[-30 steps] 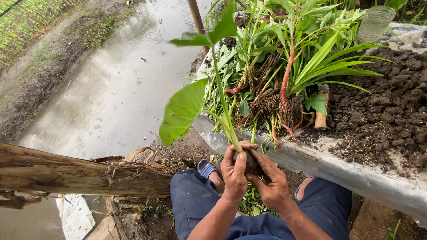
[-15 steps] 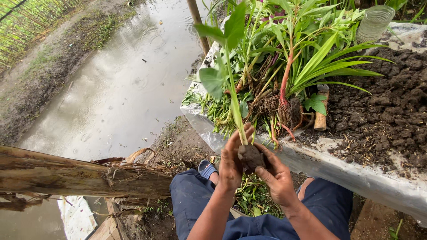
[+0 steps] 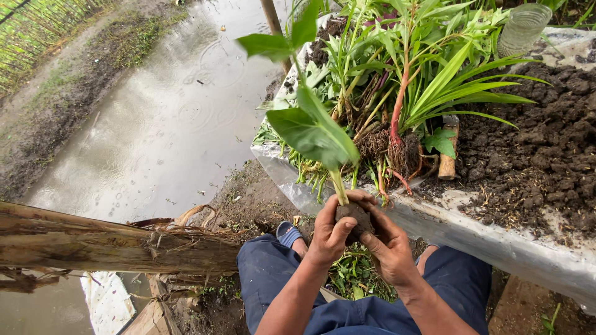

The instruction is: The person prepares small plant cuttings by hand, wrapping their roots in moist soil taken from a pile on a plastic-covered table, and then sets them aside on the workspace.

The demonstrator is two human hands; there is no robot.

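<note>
Both my hands cup a small seedling's dark ball of soil (image 3: 355, 218) in front of my knees. My left hand (image 3: 330, 231) wraps it from the left, thumb over the top. My right hand (image 3: 388, 243) presses it from the right and below. The seedling (image 3: 313, 127) stands upright out of the ball, with a pale stem and broad green leaves reaching up over the plant pile. Just beyond my hands lies a heap of uprooted plants (image 3: 397, 93) with red stems and tangled roots on a plastic sheet (image 3: 496, 242).
Dark loose soil (image 3: 546, 142) covers the sheet at right, with a wooden handle (image 3: 448, 155) stuck in it and a clear plastic cup (image 3: 523, 28) behind. A rough log (image 3: 112, 245) lies at left. Muddy rain water (image 3: 167, 124) fills the ground beyond.
The seedling has been turned and raised a little; its big leaf swung from the left of the hands up over the plant pile. My fingers have closed more tightly round the soil ball.
</note>
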